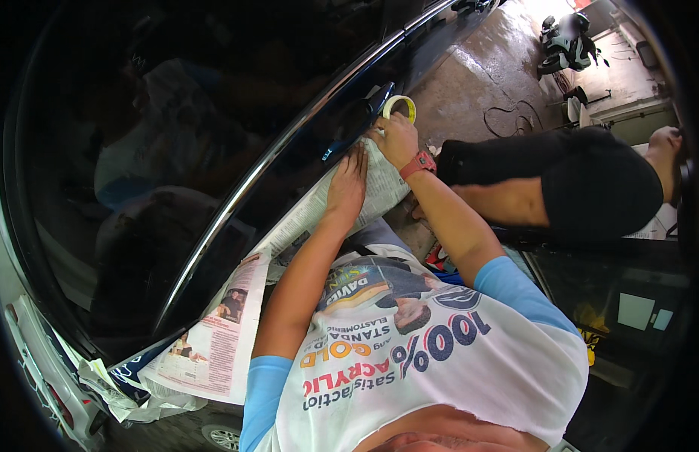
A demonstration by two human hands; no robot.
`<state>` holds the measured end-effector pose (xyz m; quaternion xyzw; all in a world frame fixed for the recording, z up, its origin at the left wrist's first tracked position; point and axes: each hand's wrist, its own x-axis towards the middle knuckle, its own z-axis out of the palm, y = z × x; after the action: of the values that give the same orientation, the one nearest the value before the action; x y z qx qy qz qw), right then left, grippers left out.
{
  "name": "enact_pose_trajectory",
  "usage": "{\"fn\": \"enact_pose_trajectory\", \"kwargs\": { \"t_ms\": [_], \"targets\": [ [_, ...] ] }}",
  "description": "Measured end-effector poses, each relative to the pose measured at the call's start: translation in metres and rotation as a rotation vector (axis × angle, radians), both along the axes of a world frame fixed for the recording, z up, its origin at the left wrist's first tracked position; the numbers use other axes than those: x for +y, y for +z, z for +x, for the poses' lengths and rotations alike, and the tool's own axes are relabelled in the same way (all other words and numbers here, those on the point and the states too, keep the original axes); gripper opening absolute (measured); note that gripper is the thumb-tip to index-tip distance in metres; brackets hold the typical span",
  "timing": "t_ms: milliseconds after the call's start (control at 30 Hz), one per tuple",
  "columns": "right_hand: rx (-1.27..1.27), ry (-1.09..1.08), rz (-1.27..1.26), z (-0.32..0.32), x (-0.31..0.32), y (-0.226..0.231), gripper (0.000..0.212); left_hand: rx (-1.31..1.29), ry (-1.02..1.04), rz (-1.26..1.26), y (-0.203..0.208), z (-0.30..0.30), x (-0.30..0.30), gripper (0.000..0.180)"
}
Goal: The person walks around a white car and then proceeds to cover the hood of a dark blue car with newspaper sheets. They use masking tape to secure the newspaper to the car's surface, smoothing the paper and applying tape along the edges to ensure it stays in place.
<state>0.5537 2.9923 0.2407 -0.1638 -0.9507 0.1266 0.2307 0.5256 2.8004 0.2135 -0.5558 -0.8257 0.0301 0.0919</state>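
My left hand (348,183) lies flat, fingers stretched out, on a newspaper sheet (308,209) along the side of a dark, glossy car (293,162). Close by, farther along the same edge, my right hand (399,142) has its fingers closed at a roll of pale yellow masking tape (411,107). The roll stands just beyond those fingers, near the door handle. Whether a strip of tape is stuck down under the fingertips is hidden. A second newspaper sheet (214,335) hangs from the car's side nearer my body, left of my left forearm.
To the right is another person in black shorts (602,181), one bare leg reaching toward the car. A motorcycle (568,45) stands at the far right, with a dark cable (508,113) on the concrete floor (462,94). Another vehicle's wheel (223,437) shows at the lower left.
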Motion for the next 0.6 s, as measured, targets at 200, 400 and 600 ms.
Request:
{"fn": "enact_pose_trajectory", "kwargs": {
  "t_ms": [200,400,600],
  "targets": [
    [0.01,-0.049,-0.187,-0.002,0.006,-0.003,0.019,-0.051,0.142,-0.005,0.007,0.017,0.025,0.086],
    [0.138,-0.037,-0.827,0.007,0.019,-0.028,0.02,-0.205,0.329,0.016,0.014,0.034,0.051,0.087],
    [0.224,0.202,-0.426,0.002,0.024,-0.02,0.011,-0.296,0.491,0.166,0.018,0.054,0.075,0.094]
  ]
}}
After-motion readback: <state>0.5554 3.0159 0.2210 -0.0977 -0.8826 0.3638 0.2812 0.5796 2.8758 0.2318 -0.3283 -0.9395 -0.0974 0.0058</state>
